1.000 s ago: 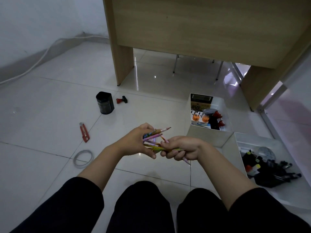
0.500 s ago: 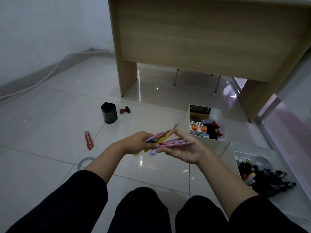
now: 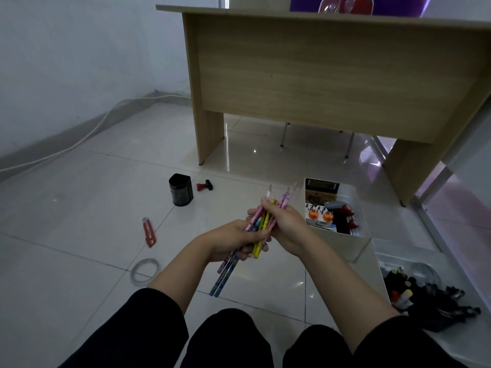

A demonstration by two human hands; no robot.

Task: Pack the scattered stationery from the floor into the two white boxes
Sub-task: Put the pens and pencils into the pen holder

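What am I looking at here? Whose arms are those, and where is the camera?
The camera sits on a person's head and looks down, so you see their own arms and knees. The left hand and right hand together hold a bunch of pencils. On the tiled floor lie a black pot, a small red stamp, a red cutter and a ring of clear tape. To the right stand two white boxes: the far box and the near box, both already holding stationery. Behind is a wooden desk.
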